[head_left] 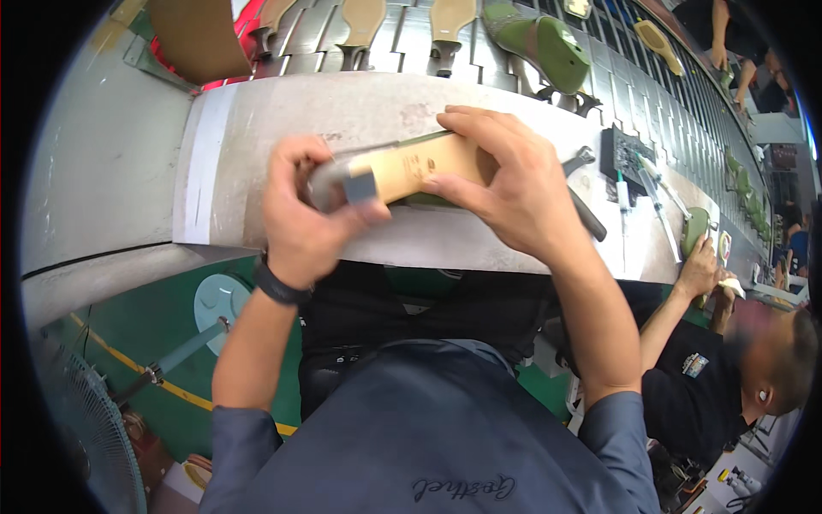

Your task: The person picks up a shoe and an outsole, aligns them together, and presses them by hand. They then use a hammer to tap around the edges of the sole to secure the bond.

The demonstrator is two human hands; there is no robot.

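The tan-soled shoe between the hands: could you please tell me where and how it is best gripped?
Probably by the right part of the shoe, across both long edges, coming from the right: the sole faces up and looks narrow enough for the right hand to span. The left hand could steady the left end, which is blurred.

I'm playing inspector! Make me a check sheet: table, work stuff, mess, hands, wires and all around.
Surface: pale workbench, stained in places.
Job's things: tan-soled shoe, blurred, dark heel piece at its left.
Clutter: dark-handled tool, black block, syringe-like tubes, right of the hands.
Hands: left hand around the heel end; right hand across the other, thumb on the sole.
Cables: thin dark line near the fan, maybe a cord.
Surroundings: slatted conveyor carrying tan soles and a green shoe; co-worker at right.
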